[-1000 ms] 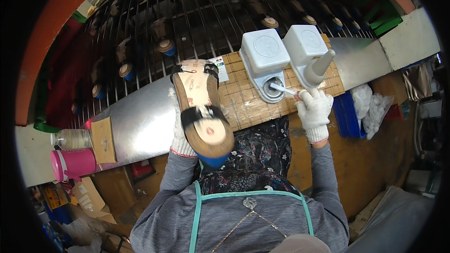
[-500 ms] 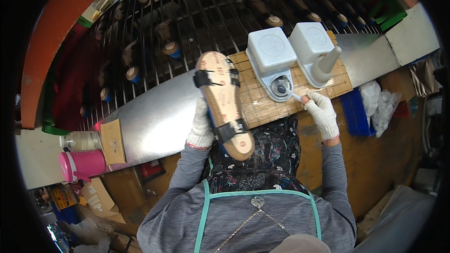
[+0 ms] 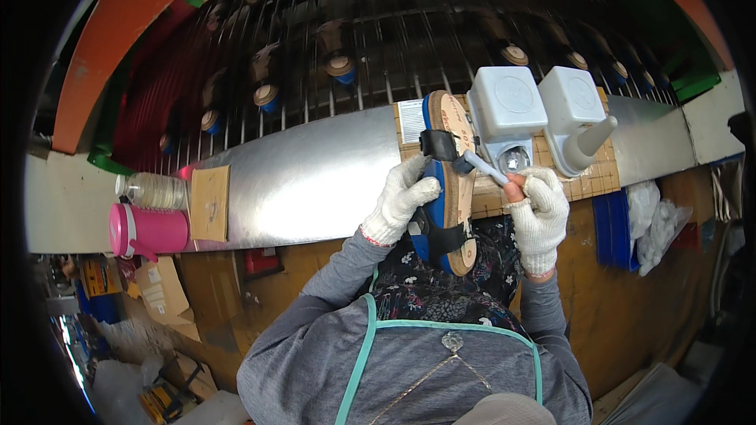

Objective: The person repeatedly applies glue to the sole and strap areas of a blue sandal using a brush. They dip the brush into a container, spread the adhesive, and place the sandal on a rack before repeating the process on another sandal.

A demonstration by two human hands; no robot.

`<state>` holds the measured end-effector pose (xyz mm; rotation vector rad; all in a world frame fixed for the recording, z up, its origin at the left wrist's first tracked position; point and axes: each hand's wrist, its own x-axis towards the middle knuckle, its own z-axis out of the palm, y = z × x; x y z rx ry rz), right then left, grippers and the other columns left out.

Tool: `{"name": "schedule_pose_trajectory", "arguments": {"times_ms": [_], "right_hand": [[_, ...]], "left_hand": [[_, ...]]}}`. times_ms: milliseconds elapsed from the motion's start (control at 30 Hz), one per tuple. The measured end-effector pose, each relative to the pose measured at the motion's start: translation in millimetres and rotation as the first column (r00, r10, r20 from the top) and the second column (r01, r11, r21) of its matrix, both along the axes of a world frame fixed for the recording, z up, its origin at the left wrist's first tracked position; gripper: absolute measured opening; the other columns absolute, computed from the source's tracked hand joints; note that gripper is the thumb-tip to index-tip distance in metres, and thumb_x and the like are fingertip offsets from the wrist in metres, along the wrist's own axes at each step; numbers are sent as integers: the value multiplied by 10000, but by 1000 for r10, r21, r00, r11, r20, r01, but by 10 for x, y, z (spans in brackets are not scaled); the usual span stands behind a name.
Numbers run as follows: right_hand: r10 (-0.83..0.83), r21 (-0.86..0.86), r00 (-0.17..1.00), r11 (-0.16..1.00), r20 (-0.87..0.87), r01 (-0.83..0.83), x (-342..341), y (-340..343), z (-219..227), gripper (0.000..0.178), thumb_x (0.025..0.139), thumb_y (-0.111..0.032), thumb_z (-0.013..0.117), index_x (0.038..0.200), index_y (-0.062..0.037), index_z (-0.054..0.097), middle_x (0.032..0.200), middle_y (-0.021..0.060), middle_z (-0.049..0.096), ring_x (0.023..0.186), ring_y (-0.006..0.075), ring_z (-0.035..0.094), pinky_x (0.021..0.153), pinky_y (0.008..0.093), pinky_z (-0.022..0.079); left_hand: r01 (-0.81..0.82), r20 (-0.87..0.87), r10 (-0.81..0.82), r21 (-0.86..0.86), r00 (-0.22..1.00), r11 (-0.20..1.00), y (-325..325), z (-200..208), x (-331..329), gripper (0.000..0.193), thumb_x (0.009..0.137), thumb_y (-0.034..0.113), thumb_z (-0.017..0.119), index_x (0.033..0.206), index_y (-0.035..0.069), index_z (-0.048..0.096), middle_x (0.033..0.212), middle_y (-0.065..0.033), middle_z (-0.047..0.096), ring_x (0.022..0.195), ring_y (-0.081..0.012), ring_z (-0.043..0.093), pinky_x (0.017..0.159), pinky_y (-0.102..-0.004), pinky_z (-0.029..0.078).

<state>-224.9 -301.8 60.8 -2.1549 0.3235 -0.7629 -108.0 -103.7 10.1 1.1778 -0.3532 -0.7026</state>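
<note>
Sandal (image 3: pixel 464 201) tilts just right of frame centre, grasped by the left hand (image 3: pixel 403 200); the right hand (image 3: pixel 542 219) pinches a white-handled applicator (image 3: pixel 487 167) at its upper strap (image 3: pixel 438 144), apparently dabbing; the next stroke calls for steadiness.

There's room to pass over the metal table (image 3: pixel 311 181), left of the left hand (image 3: pixel 400 201)! Rightward, the sandal (image 3: pixel 452 198) blocks, then two white dispensers (image 3: pixel 510 104).
</note>
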Motion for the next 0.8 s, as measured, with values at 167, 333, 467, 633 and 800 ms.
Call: {"name": "schedule_pose_trajectory", "arguments": {"times_ms": [167, 333, 467, 633, 800], "right_hand": [[16, -108, 999, 994, 38, -12, 100, 16, 8, 144, 809, -154, 808, 905, -53, 772, 877, 65, 665, 848, 224, 594, 771, 345, 414], [7, -271, 998, 963, 62, 10, 212, -6, 99, 133, 813, -159, 807, 899, -68, 764, 890, 55, 661, 822, 212, 569, 758, 341, 382], [-2, -301, 998, 953, 69, 22, 277, -25, 149, 141, 821, -173, 803, 906, -67, 764, 907, 56, 665, 824, 221, 562, 764, 345, 391], [41, -250, 991, 968, 129, -8, 354, -60, 148, 139, 827, -181, 793, 896, -65, 764, 898, 51, 666, 826, 224, 569, 772, 343, 402], [134, -225, 990, 967, 53, -119, 318, -162, 152, 135, 806, -173, 793, 880, -65, 760, 872, 46, 668, 821, 216, 579, 772, 341, 412]], "left_hand": [[-6, 32, 3, 71, 999, 997, 75, 86, 3, 952, 777, 586, 781, 1386, -85, 488, 1259, -141, 637, 1141, -190, 638, 993, -342, 513], [13, 79, -20, 85, 997, 996, 107, 102, 31, 943, 769, 546, 799, 1393, -87, 485, 1283, -150, 628, 1158, -206, 635, 1012, -348, 503], [17, 16, -18, 32, 1000, 999, 130, 62, 41, 828, 795, 323, 797, 1434, -81, 460, 1310, -152, 619, 1174, -195, 609, 1025, -335, 490], [23, 36, -25, 42, 999, 999, 118, 31, 69, 933, 767, 531, 810, 1390, -83, 486, 1277, -163, 643, 1158, -214, 649, 1009, -355, 518], [88, 18, -89, 51, 996, 995, 119, 88, 81, 947, 790, 612, 761, 1386, -72, 489, 1249, -153, 655, 1126, -201, 657, 986, -345, 528]]}}
